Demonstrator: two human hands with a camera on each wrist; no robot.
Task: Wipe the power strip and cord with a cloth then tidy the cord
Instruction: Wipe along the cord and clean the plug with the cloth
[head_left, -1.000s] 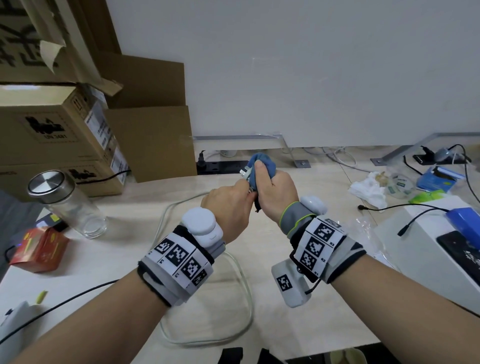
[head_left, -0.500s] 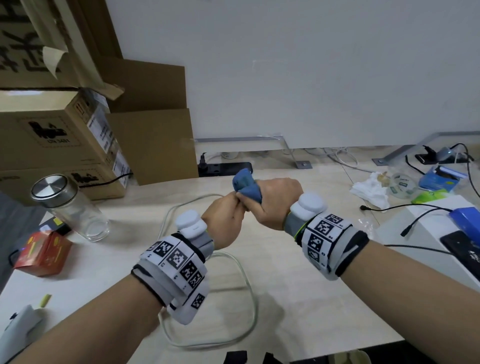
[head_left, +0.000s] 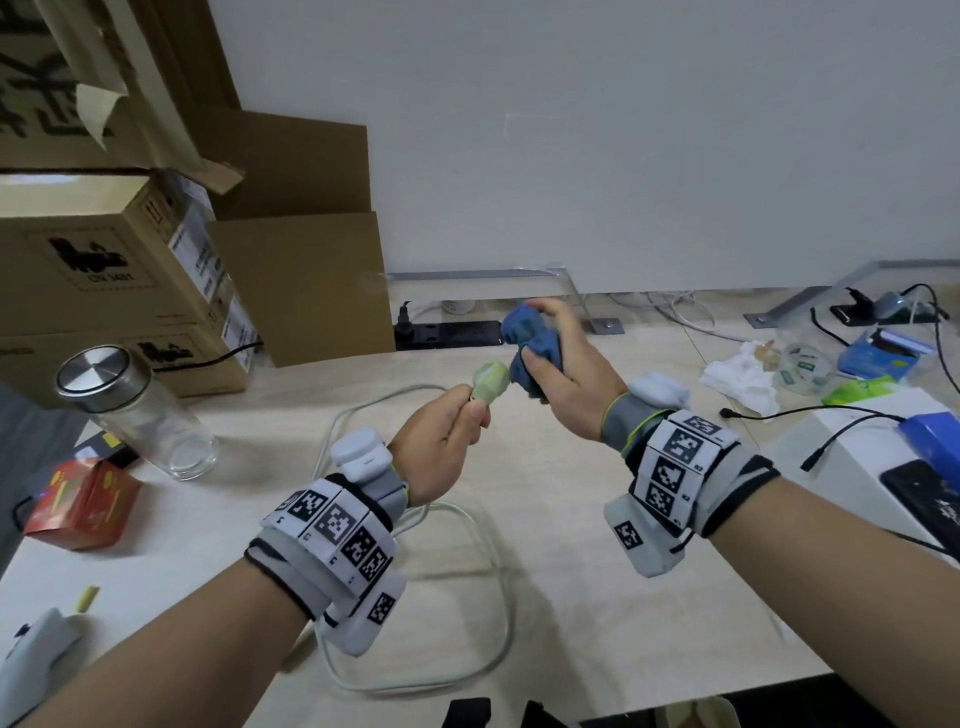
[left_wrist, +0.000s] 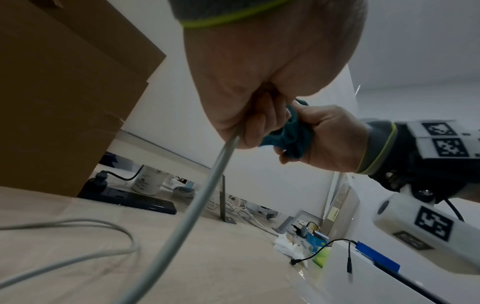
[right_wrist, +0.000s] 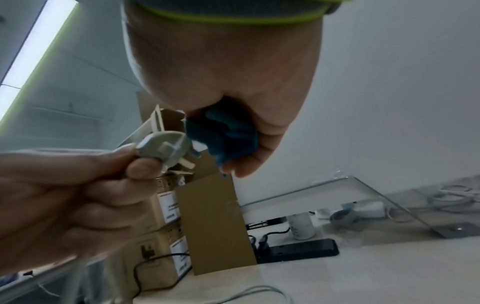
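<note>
My left hand (head_left: 447, 431) pinches the grey cord (left_wrist: 207, 185) just below its pale plug (head_left: 489, 383), held up above the wooden table (head_left: 597, 597). The plug (right_wrist: 162, 148) shows its flat prongs in the right wrist view. My right hand (head_left: 566, 379) grips a bunched blue cloth (head_left: 530, 343) just right of the plug, slightly apart from it. The rest of the cord (head_left: 467, 597) lies in loose loops on the table under my left wrist. A black power strip (head_left: 449, 332) lies at the table's back edge beside the boxes.
Stacked cardboard boxes (head_left: 130, 270) fill the back left. A glass jar with a metal lid (head_left: 140, 410) and a red box (head_left: 83, 504) stand at the left. Crumpled tissue (head_left: 737, 374), thin black cables (head_left: 779, 415) and a white box (head_left: 857, 457) crowd the right.
The cloth hand, wrapped over the plug a second ago, has slid off to the right, so the plug is now bare. My left hand has stayed on the cord.
</note>
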